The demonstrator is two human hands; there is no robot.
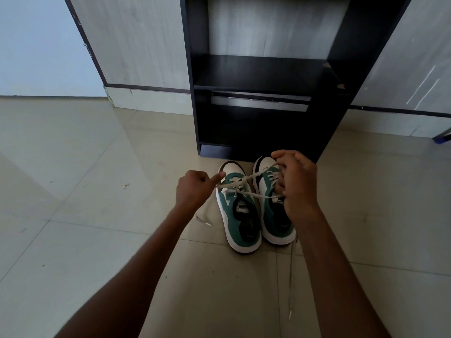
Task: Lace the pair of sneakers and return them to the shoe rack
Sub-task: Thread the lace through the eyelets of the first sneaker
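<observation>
Two green, white and black sneakers stand side by side on the tiled floor, toes toward the rack. On the left sneaker a white lace crosses over the tongue. My left hand grips one lace end at the shoe's left side. My right hand hovers over the right sneaker and holds the other lace strands pulled taut. A loose lace end trails on the floor to the left, and another lace end runs down the floor at the right.
The black shoe rack stands directly behind the sneakers, with open shelves. Pale wood-grain panels flank it on both sides. Beige floor tiles spread out on the left and in front.
</observation>
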